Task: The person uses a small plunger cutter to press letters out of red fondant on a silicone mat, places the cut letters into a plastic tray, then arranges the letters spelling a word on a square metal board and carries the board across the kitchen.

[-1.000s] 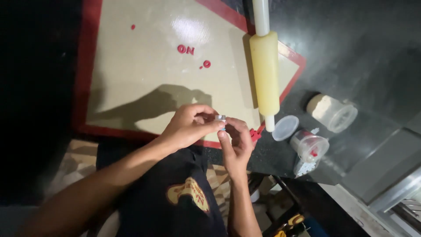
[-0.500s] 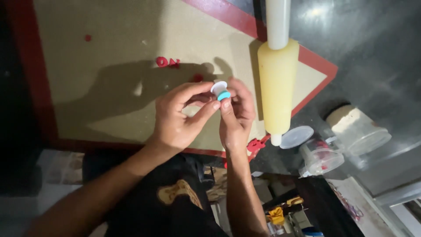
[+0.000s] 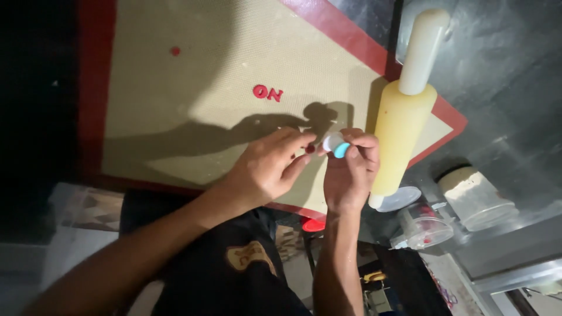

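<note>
My right hand (image 3: 350, 172) holds a small white and blue plunger cutter (image 3: 336, 144) by its fingertips above the near edge of a tan baking mat with a red border (image 3: 193, 111). My left hand (image 3: 266, 169) pinches at a tiny red bit (image 3: 309, 148) at the cutter's end. Two small red cut-out shapes (image 3: 268, 92) lie on the mat farther away, and a red dot (image 3: 174, 51) sits near the far left.
A pale yellow rolling pin (image 3: 404, 123) lies along the mat's right edge. Beside it on the dark counter are a round clear lid (image 3: 401, 199), a clear cup with red bits (image 3: 426, 225) and a lidded tub of white stuff (image 3: 474, 196). A red piece (image 3: 314, 224) sits at the counter's edge.
The view has shifted closer. Both hands have lifted the cutter from the mat's near edge to above the mat, and my left fingers now pick at its end.
</note>
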